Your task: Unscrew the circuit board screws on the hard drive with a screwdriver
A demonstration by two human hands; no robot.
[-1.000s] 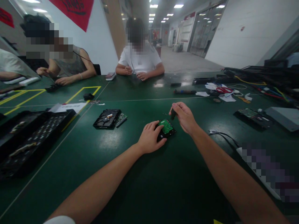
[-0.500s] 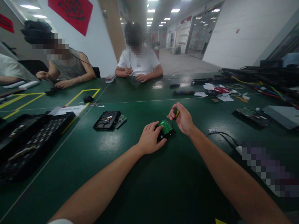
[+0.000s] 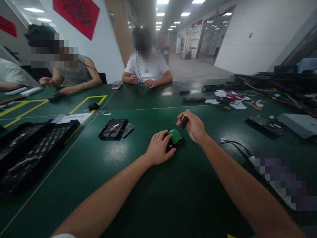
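1. My spread left hand (image 3: pixel 159 147) is resting on the black drive (image 3: pixel 181 143), seemingly steadying it on the counter (image 3: pixel 158 195).
2. My right hand (image 3: pixel 194 125) is pinching a screwdriver (image 3: pixel 184 122), apparently aiming at the green board (image 3: pixel 176 136).

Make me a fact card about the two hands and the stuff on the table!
Left hand: spread over a hard drive
Right hand: grips a yellow-and-black screwdriver
Screwdriver tip: too small to see if it touches
Hard drive: black, green board facing up
Table: dark green
Left of the hands: black case, another circuit board beside it
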